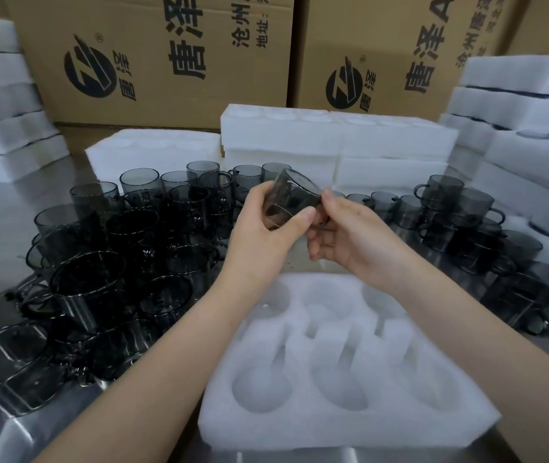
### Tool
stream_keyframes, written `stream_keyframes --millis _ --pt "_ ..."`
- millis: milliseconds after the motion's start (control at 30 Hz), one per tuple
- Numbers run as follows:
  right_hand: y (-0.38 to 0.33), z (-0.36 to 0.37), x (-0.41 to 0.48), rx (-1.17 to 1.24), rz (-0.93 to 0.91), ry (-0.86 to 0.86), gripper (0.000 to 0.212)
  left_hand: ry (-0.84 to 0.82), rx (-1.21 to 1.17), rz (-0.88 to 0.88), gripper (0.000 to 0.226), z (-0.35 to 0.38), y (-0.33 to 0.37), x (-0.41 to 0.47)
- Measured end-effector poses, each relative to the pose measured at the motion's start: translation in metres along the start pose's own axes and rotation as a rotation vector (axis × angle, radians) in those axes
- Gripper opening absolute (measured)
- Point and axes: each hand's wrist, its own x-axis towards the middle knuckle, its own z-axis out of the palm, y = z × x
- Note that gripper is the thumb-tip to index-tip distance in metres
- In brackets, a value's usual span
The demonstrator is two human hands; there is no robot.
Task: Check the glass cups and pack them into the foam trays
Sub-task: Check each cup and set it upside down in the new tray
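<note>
Both hands are up over the table, and between them is one smoky glass cup, tilted on its side above the far edge of the near foam tray. The left hand wraps the cup's body, thumb pressed along the near side, fingers curled round behind. The right hand closes in from the right, fingertips at the cup's rim and handle, fingers curled. The tray below sits nearest of all, white, its round pockets all bare. To the left, a crowd of dark cups stands on the steel table, many stacked one on another. A smaller cluster of cups stands to the right. Farther back lie white foam blocks, with foam stacks far left and more at the right, and cardboard boxes behind everything.
</note>
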Motion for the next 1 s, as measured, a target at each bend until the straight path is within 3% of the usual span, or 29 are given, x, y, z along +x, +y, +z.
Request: stream_keyframes --millis 133,367,500,633,767,900,1000 --pt "-0.001 -0.002 -0.002 0.013 0.007 -0.025 0.034 0.02 0.11 0.013 0.059 -0.001 0.001 0.002" --pt "-0.001 0.0 -0.006 0.107 -0.081 -0.099 0.02 0.106 0.15 -0.047 0.023 0.001 0.005 0.0" --pt "0.002 0.005 -0.005 -0.037 -0.235 -0.058 0.016 0.107 0.105 -0.161 0.056 0.0 0.007 -0.001" --pt "0.002 0.004 -0.004 -0.198 -0.317 0.041 0.019 0.071 0.11 -0.2 0.065 -0.001 0.008 0.0" --pt "-0.002 -0.001 -0.002 -0.066 -0.233 0.04 0.02 0.029 0.104 -0.201 0.064 0.002 0.01 -0.001" --pt "-0.006 -0.005 -0.002 0.079 -0.088 -0.008 0.032 0.035 0.062 -0.134 0.031 0.003 0.004 -0.002" --pt "-0.007 -0.006 -0.003 0.019 -0.005 -0.02 0.043 0.028 0.116 -0.045 0.036 0.002 0.001 -0.002"
